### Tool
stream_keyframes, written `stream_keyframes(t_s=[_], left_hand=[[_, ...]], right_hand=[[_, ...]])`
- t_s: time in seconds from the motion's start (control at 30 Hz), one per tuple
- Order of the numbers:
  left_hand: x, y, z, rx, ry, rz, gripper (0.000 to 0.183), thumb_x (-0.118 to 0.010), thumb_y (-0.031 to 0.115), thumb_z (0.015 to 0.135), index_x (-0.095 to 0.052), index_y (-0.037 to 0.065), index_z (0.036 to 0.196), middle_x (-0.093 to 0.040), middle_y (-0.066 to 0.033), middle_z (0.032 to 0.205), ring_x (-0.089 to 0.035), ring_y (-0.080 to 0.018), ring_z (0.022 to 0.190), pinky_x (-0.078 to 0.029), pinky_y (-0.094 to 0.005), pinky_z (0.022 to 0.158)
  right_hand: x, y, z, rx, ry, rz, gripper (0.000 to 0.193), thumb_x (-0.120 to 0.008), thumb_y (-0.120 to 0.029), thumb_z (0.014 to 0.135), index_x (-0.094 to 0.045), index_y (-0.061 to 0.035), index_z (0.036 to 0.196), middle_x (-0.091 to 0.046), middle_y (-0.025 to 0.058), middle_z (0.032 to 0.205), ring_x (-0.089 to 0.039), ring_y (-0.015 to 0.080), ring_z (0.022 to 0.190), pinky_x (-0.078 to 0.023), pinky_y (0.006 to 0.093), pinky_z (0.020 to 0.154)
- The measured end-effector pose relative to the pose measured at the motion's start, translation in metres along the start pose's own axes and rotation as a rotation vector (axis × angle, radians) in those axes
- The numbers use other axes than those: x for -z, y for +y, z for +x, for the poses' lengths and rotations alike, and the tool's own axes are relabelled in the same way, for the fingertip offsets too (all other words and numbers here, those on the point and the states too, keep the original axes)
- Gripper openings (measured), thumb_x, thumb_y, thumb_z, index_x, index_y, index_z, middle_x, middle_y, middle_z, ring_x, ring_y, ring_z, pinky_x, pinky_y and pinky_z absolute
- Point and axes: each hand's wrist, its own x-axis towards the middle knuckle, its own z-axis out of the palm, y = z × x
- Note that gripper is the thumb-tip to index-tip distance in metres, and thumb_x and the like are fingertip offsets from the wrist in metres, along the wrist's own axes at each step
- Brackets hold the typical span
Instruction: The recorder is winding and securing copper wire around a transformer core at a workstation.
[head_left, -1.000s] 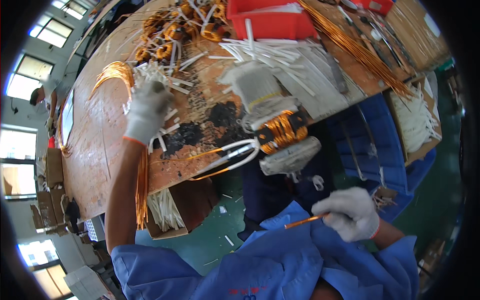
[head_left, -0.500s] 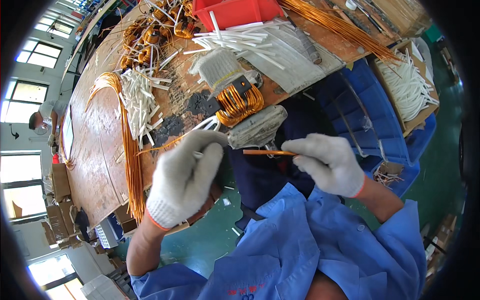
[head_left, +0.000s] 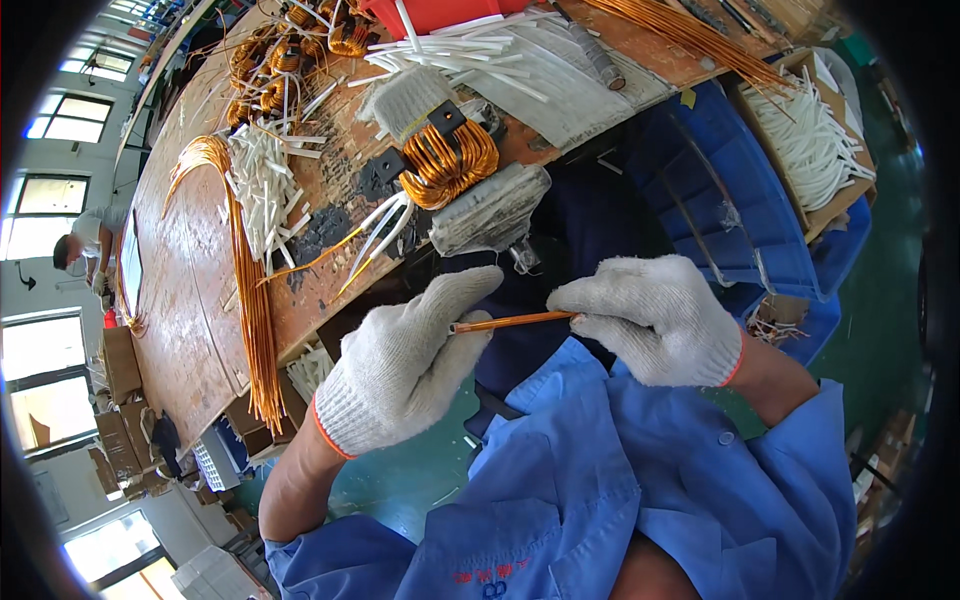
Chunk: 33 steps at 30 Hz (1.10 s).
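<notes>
Between my two white-gloved hands lies a short straight length of copper-coloured wire (head_left: 530, 320). My right hand (head_left: 655, 320) pinches its right end between thumb and fingers. My left hand (head_left: 410, 360) is closed around its other end, thumb above and fingers below; a small pale tip shows there, too small to make out. Just beyond my hands, a coil wound with thick copper wire (head_left: 450, 165) rests against a worn, wrapped grey block (head_left: 490, 210). Its leads (head_left: 385, 225), some in white sleeves, reach left over the table edge.
The wooden table (head_left: 185, 300) holds a bundle of copper wires (head_left: 255, 320), cut white sleeves (head_left: 265, 190), several wound coils (head_left: 270, 75) and a red bin (head_left: 440, 15). At right, a carton of white tubing (head_left: 810, 150) stands by a blue crate (head_left: 710, 190). Another person (head_left: 90, 245) is far left.
My left hand has moved right and down to the wire's left end. My right hand has shifted slightly left, tilting the wire. The coil and table appear higher and further left in view.
</notes>
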Motion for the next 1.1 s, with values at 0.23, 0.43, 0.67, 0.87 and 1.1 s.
stream_keyframes(t_s=[0.23,0.43,0.67,0.87,1.1], left_hand=[[-0.011,0.009,-0.004,0.085,-0.21,0.555,0.053,-0.072,0.013,0.096,-0.061,0.002,0.146,-0.077,-0.0164,0.091,-0.077,-0.0396,0.078,-0.06,-0.0521,0.071],[-0.008,0.008,0.007,0.248,-0.335,0.335,0.052,-0.075,0.015,0.095,-0.064,0.006,0.145,-0.077,-0.0176,0.088,-0.078,-0.0366,0.08,-0.062,-0.0473,0.074],[-0.002,-0.009,0.004,0.246,-0.403,-0.183,0.051,-0.074,0.017,0.1,-0.064,0.0,0.146,-0.078,-0.0133,0.106,-0.078,-0.022,0.091,-0.061,-0.0364,0.083],[-0.002,-0.005,0.007,0.272,-0.413,-0.19,0.047,-0.066,0.015,0.105,-0.061,-0.004,0.148,-0.077,-0.0168,0.104,-0.076,-0.0225,0.092,-0.059,-0.036,0.085],[-0.007,-0.007,0.003,0.261,-0.473,-0.106,0.047,-0.065,0.019,0.107,-0.06,-0.002,0.149,-0.077,-0.0183,0.092,-0.078,-0.0272,0.086,-0.059,-0.0397,0.081]], right_hand=[[0.011,-0.017,0.004,0.056,-0.149,-0.13,0.016,-0.082,-0.012,0.092,-0.079,-0.0055,0.106,-0.075,0.0135,0.086,-0.076,0.0334,0.073,-0.061,0.0419,0.063],[0.001,-0.021,0.006,0.098,-0.151,-0.265,0.014,-0.08,-0.011,0.089,-0.076,-0.0068,0.102,-0.07,0.0095,0.081,-0.073,0.0298,0.066,-0.057,0.0408,0.056],[0.009,-0.006,0.001,0.117,-0.083,-0.182,0.022,-0.087,-0.009,0.088,-0.079,-0.0051,0.108,-0.073,0.0119,0.078,-0.071,0.0279,0.06,-0.054,0.0367,0.052],[0.01,-0.005,0.0,0.141,-0.113,-0.254,0.02,-0.086,-0.009,0.088,-0.079,-0.006,0.106,-0.072,0.0094,0.077,-0.071,0.0241,0.06,-0.053,0.0355,0.049],[0.016,-0.021,0.004,0.21,-0.25,-0.413,0.016,-0.083,-0.007,0.088,-0.079,-0.0074,0.103,-0.071,0.0063,0.075,-0.07,0.0221,0.058,-0.051,0.0368,0.047]])
